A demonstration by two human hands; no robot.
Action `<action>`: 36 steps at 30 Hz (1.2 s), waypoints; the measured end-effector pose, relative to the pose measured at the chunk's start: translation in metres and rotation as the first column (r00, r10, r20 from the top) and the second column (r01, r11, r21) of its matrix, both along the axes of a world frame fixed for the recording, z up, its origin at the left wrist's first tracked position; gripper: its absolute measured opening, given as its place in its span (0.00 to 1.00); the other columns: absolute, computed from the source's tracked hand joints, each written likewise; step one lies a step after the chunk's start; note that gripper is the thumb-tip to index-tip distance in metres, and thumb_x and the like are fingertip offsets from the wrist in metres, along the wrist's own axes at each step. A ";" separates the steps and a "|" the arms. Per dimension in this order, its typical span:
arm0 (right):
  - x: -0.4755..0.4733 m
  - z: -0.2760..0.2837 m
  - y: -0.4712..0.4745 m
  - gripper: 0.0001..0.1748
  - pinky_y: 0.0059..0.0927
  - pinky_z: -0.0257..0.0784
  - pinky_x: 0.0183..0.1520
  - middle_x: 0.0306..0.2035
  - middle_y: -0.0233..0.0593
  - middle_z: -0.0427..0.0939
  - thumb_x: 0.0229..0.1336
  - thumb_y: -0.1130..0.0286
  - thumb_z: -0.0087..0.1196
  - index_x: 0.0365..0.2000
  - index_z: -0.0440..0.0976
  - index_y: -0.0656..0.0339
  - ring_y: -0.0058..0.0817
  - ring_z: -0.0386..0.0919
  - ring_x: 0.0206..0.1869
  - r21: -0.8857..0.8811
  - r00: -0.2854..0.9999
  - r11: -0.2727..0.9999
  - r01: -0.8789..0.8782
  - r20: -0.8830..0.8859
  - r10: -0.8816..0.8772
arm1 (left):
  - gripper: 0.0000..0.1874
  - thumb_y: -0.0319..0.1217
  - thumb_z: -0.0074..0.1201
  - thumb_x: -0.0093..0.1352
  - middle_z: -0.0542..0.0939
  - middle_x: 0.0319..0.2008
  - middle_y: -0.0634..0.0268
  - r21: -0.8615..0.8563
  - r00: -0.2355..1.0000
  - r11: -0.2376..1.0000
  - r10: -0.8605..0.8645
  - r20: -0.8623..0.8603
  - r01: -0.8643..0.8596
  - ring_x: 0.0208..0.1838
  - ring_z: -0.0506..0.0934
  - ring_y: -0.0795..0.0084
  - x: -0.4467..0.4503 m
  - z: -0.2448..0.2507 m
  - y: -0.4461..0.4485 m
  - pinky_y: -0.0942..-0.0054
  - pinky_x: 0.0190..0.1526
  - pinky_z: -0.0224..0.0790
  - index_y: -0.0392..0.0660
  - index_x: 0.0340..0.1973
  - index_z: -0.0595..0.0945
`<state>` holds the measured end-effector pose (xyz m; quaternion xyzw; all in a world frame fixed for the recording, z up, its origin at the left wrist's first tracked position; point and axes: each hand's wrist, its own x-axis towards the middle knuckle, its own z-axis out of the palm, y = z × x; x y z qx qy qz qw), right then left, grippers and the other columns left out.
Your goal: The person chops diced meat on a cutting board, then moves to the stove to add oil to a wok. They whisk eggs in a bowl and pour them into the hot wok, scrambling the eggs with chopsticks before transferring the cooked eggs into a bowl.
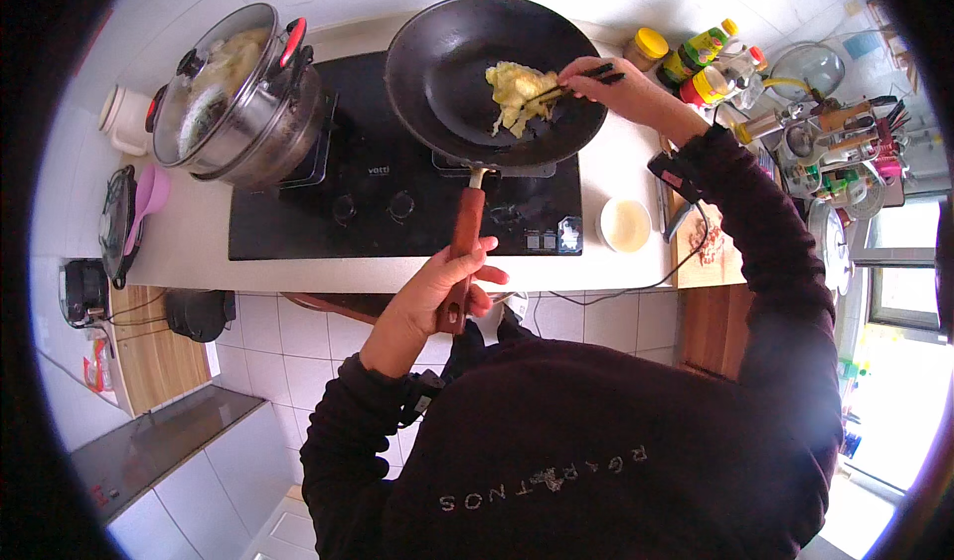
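A dark wok (455,60) is over the right side of a black glass cooktop (313,224). Its reddish-brown handle (468,221) points towards me, and my left hand (451,280) is wrapped around the lower part of it. In my right hand (607,87) is a pair of dark chopsticks (596,73), held over the wok's right side. Their tips touch a crumpled piece of yellow cooked egg (514,94) lying right of the wok's middle. The chopstick tips are partly hidden by the egg.
A steamer pot (253,135) with a glass lid (223,75) stands on the left burner. Right of the cooktop sit a small white bowl (624,226) and a cutting board (689,265) with chopped food. Sauce bottles (693,53) stand behind. A cable (641,288) hangs across the counter's front edge.
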<state>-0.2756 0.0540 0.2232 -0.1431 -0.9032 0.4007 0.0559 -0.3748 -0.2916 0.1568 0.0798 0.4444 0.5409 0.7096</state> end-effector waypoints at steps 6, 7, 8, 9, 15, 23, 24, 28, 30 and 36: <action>0.001 0.006 0.002 0.12 0.17 0.72 0.39 0.35 0.28 0.78 0.66 0.63 0.49 0.41 0.77 0.59 0.15 0.75 0.36 -0.148 0.973 0.968 0.205 0.138 -0.185 | 0.37 0.45 0.56 0.69 0.80 0.40 0.49 0.000 0.999 1.000 0.008 0.036 -0.008 0.24 0.81 0.73 -0.002 -0.004 0.000 0.76 0.25 0.76 0.36 0.63 0.60; 0.002 0.005 0.002 0.12 0.17 0.72 0.39 0.35 0.28 0.78 0.66 0.63 0.49 0.41 0.77 0.59 0.15 0.75 0.35 -0.173 0.972 0.963 0.208 0.149 -0.183 | 0.37 0.45 0.56 0.69 0.80 0.40 0.49 0.002 0.999 1.000 0.004 0.036 -0.004 0.24 0.81 0.73 -0.002 -0.004 0.000 0.76 0.25 0.76 0.36 0.63 0.60; 0.002 0.004 0.002 0.12 0.17 0.71 0.38 0.35 0.27 0.78 0.66 0.63 0.49 0.41 0.77 0.59 0.15 0.75 0.35 -0.192 0.972 0.960 0.203 0.161 -0.174 | 0.36 0.45 0.55 0.69 0.80 0.40 0.49 -0.022 1.000 1.000 0.002 0.025 -0.001 0.24 0.81 0.73 -0.001 -0.004 0.000 0.76 0.25 0.76 0.35 0.63 0.60; 0.001 0.001 0.003 0.12 0.17 0.71 0.38 0.35 0.27 0.78 0.66 0.63 0.49 0.40 0.77 0.59 0.15 0.74 0.35 -0.133 0.976 0.974 0.185 0.139 -0.166 | 0.36 0.45 0.55 0.70 0.80 0.40 0.49 -0.001 0.999 1.000 0.001 0.035 -0.001 0.24 0.81 0.73 -0.001 -0.003 0.000 0.76 0.25 0.76 0.35 0.63 0.59; -0.023 -0.021 0.024 0.13 0.18 0.70 0.39 0.34 0.27 0.78 0.66 0.63 0.49 0.40 0.77 0.60 0.15 0.74 0.36 0.113 0.979 0.980 0.162 -0.140 -0.145 | 0.40 0.51 0.53 0.69 0.81 0.37 0.54 -0.034 0.998 0.999 -0.003 -0.059 0.001 0.21 0.78 0.74 0.004 -0.004 0.000 0.77 0.24 0.70 0.34 0.64 0.61; -0.034 -0.025 0.034 0.15 0.24 0.74 0.37 0.31 0.36 0.81 0.62 0.61 0.53 0.40 0.78 0.62 0.24 0.79 0.31 -0.098 0.861 0.856 0.507 0.019 -0.508 | 0.38 0.47 0.54 0.70 0.81 0.37 0.54 0.011 1.000 1.000 0.001 0.026 -0.001 0.23 0.80 0.73 0.000 -0.015 -0.002 0.76 0.25 0.74 0.33 0.65 0.59; -0.038 -0.026 0.031 0.15 0.23 0.73 0.38 0.34 0.35 0.81 0.63 0.60 0.52 0.42 0.77 0.60 0.23 0.79 0.34 -0.166 0.884 0.870 0.463 0.016 -0.468 | 0.38 0.47 0.54 0.70 0.81 0.37 0.54 0.005 1.000 1.000 0.001 0.030 -0.001 0.23 0.80 0.73 0.000 -0.015 -0.002 0.76 0.25 0.74 0.33 0.65 0.59; -0.054 -0.032 0.018 0.16 0.21 0.73 0.42 0.40 0.33 0.79 0.66 0.59 0.48 0.46 0.76 0.57 0.20 0.78 0.40 -0.298 0.953 0.916 0.270 -0.050 -0.297 | 0.39 0.49 0.53 0.70 0.81 0.37 0.54 -0.014 1.000 1.000 0.002 -0.002 -0.002 0.23 0.80 0.75 0.002 -0.011 -0.001 0.77 0.25 0.74 0.32 0.64 0.59; -0.057 -0.029 0.015 0.17 0.20 0.73 0.41 0.41 0.34 0.80 0.67 0.59 0.47 0.47 0.76 0.57 0.20 0.79 0.40 -0.234 0.975 0.959 0.161 -0.115 -0.192 | 0.40 0.50 0.53 0.69 0.81 0.38 0.54 -0.014 1.000 1.000 -0.005 -0.019 0.005 0.22 0.79 0.75 0.002 -0.010 -0.001 0.78 0.25 0.73 0.32 0.64 0.59; -0.032 -0.010 0.020 0.15 0.19 0.73 0.34 0.35 0.32 0.80 0.65 0.58 0.48 0.41 0.77 0.58 0.20 0.80 0.33 -0.197 0.915 0.894 0.403 0.080 -0.396 | 0.36 0.44 0.54 0.70 0.80 0.42 0.48 -0.005 0.999 1.000 0.003 0.045 -0.003 0.24 0.81 0.73 0.000 -0.011 -0.002 0.76 0.27 0.77 0.34 0.64 0.58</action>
